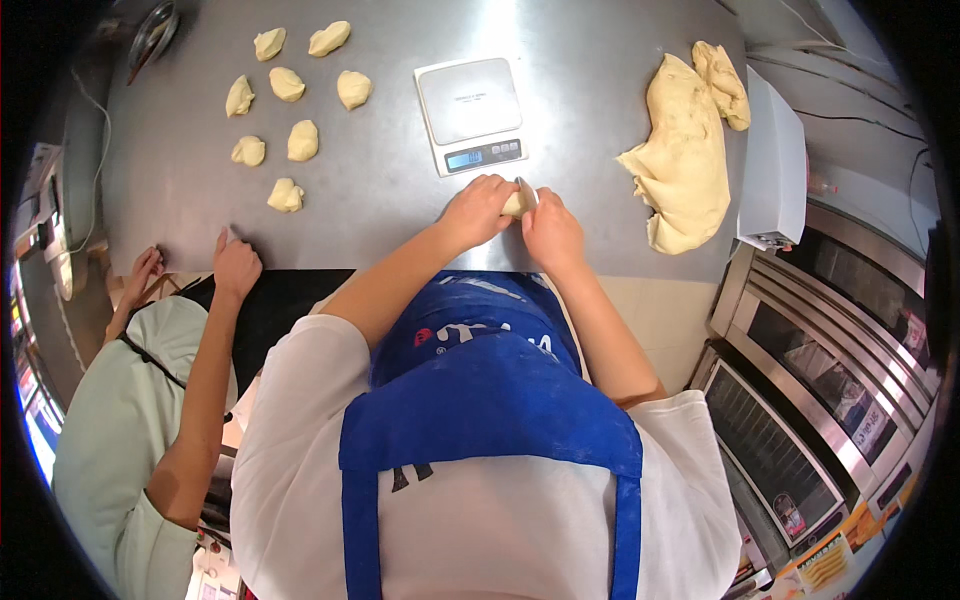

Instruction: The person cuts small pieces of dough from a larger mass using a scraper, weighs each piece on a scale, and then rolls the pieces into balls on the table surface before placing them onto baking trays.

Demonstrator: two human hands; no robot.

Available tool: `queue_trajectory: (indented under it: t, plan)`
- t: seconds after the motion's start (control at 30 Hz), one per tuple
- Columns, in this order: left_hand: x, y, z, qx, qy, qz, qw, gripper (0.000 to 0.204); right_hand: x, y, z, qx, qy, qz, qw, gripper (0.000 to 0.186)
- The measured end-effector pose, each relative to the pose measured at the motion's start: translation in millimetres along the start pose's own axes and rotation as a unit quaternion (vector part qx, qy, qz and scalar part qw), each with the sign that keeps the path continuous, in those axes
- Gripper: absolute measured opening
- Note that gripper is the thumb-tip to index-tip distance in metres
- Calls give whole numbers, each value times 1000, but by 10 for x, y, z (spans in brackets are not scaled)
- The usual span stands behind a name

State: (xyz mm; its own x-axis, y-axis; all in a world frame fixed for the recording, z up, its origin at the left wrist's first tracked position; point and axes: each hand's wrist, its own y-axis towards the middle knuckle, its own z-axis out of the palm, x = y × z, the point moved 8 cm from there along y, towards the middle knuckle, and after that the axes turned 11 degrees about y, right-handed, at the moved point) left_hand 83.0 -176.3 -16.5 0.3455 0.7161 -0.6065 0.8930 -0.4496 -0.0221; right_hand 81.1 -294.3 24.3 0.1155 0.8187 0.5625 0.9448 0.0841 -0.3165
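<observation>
My left hand (pixel 480 208) is closed round a small piece of dough (pixel 513 206) near the table's front edge. My right hand (pixel 553 232) grips a metal dough scraper (pixel 527 193), seen nearly edge-on, its blade against the right side of that piece. Just beyond both hands sits a white digital kitchen scale (pixel 472 102) with nothing on its plate. A big pale yellow slab of dough (pixel 685 160) rests to the right, a smaller lump (pixel 722 85) touching its far side. Several small dough pieces (pixel 287 84) lie spaced apart at the left.
All this lies on a steel table (pixel 600 60). A white box-shaped device (pixel 775 150) stands at its right edge, with steel ovens (pixel 800 370) beyond. Another person's hand (pixel 237 264) rests at the front edge on my left. A metal bowl (pixel 152 38) is at the far left corner.
</observation>
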Motion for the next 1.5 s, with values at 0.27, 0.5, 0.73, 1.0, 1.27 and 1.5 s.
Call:
queue_trajectory:
  t: [0.27,0.5,0.73,1.0,1.27,1.5]
  plan:
    - [125,-37,71,-21,-25,-47,998,46,-509,234,73,-112,231,37,966,29]
    - [689,137,-683,-146,-255,-257,921,77,-717,19,-151,-211,398,77,889,35]
    - [43,396,-977,-182,228,0,957,73,-1095,-238,-36,-86,235,111,962,37]
    - [-115,-49,54,-85,139,59,985,43,-951,-75,252,-143,360,111,915,33]
    - [51,-261,-115,-117,119,18,986,26,-337,-312,-98,-70,250,8,966,33]
    - [200,-348,-70,-109,77,-29,991,32,-474,-276,147,-37,151,37,987,35]
